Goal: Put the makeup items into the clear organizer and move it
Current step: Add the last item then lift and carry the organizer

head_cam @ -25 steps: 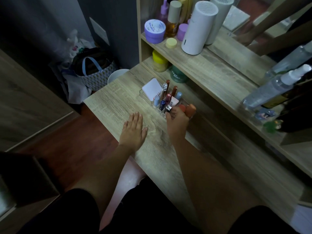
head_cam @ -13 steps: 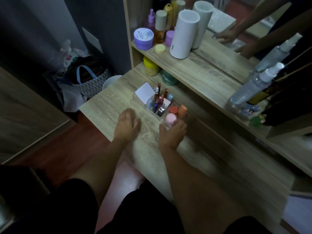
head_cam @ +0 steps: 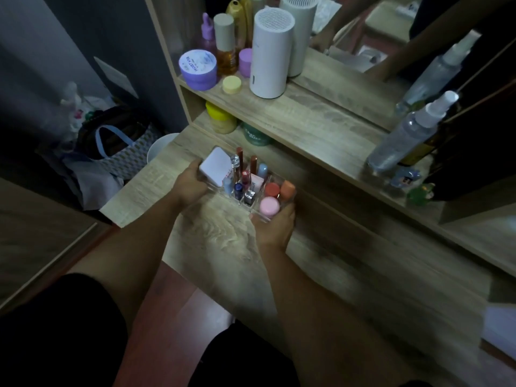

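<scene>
Loading appears complete: makeup items are standing in the clear organizer (head_cam: 252,191), none lying loose on the surface (head_cam: 212,238). Moving remains. Left hand (head_cam: 190,182) and right hand (head_cam: 275,227) are reaching forward, fingers closing on the organizer's opposite ends; lift-off cannot be told.

The purple jar (head_cam: 198,69) lid reads "MOSTHYA", roughly.

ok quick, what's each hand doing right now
left hand: closed on the left end of the clear organizer
right hand: closed on its right end
</scene>
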Available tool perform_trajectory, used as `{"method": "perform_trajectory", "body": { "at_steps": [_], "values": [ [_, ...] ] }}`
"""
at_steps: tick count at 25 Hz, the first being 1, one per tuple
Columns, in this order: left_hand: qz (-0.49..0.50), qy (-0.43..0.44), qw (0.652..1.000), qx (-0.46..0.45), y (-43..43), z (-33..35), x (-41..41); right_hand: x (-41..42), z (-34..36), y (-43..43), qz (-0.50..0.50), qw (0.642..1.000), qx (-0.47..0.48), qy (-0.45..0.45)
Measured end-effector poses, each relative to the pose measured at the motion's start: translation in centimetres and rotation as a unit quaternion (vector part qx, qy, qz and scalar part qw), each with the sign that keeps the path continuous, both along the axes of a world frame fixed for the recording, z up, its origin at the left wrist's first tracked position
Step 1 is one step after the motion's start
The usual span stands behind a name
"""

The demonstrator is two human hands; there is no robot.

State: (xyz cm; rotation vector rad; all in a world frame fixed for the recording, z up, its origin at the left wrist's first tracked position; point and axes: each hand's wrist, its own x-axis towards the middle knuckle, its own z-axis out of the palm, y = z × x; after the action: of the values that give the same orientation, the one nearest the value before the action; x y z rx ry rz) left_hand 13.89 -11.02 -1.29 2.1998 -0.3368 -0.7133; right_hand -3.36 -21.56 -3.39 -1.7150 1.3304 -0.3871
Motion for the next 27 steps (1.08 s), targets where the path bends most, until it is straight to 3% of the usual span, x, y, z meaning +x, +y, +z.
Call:
{"method": "perform_trajectory", "body": {
  "at_steps": [7,15,27],
  "values": [
    [0.032,0.058,0.997,-0.044,-0.5,-0.4,0.6,-0.4,-0.8,-0.5,0.002,1.0,-0.007,-0.026],
    [0.032,0.037,0.998,-0.045,-1.0,1.2,-1.2,-1.9,-0.6,-0.8,-0.002,0.999,-0.017,-0.043],
    [-0.016,0.018,0.998,-0.051,-5.0,3.6,-13.9,-15.1,1.7,-4.1,-0.034,0.998,-0.037,-0.022]
  ]
}}
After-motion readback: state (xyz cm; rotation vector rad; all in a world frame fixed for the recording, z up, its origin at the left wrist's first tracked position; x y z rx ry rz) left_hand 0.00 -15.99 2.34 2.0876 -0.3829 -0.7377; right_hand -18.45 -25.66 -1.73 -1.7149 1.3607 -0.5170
